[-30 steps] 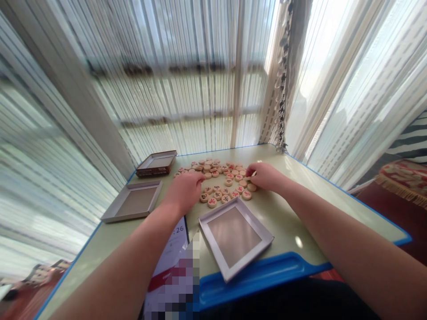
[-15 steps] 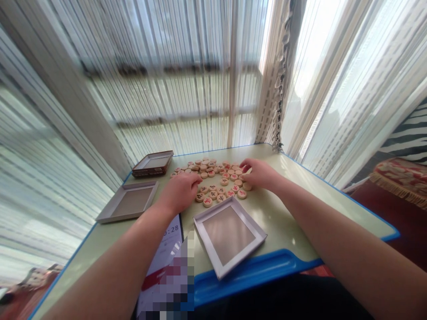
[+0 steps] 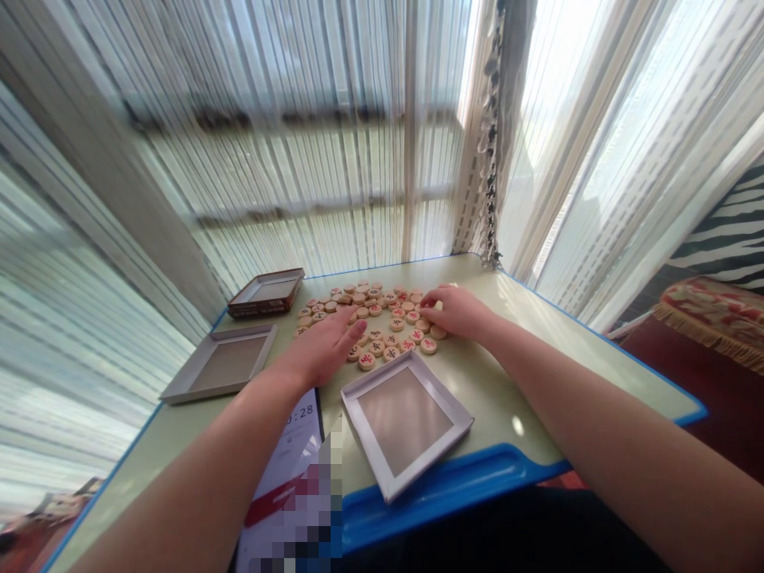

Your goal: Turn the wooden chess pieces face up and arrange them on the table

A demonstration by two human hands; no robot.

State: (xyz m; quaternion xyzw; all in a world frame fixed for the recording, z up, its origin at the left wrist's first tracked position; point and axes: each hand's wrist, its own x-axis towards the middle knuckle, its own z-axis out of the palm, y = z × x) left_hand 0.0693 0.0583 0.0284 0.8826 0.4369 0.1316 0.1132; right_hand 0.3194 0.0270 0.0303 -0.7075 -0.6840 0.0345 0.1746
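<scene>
Many round wooden xiangqi pieces lie loosely spread on the pale green table, with red or dark characters on those facing up. Some at the back rest on one another. Over the left part of this spread my left hand is open, fingers stretched forward and thumb apart. Its palm hides some pieces. At the right edge my right hand has bent, parted fingers beside or touching pieces; I see nothing gripped in it. A shallow white box tray lies in front of the nearest pieces.
A second shallow tray lies at the table's left edge, with a brown box behind it. A phone lies under and beside my left forearm. The table has a blue rim. Sheer curtains hang beyond it.
My left hand has opened from a loosely closed shape, its fingers now reaching forward over the pieces. My right hand stays at the right side, its fingers slightly shifted. The view has turned a little.
</scene>
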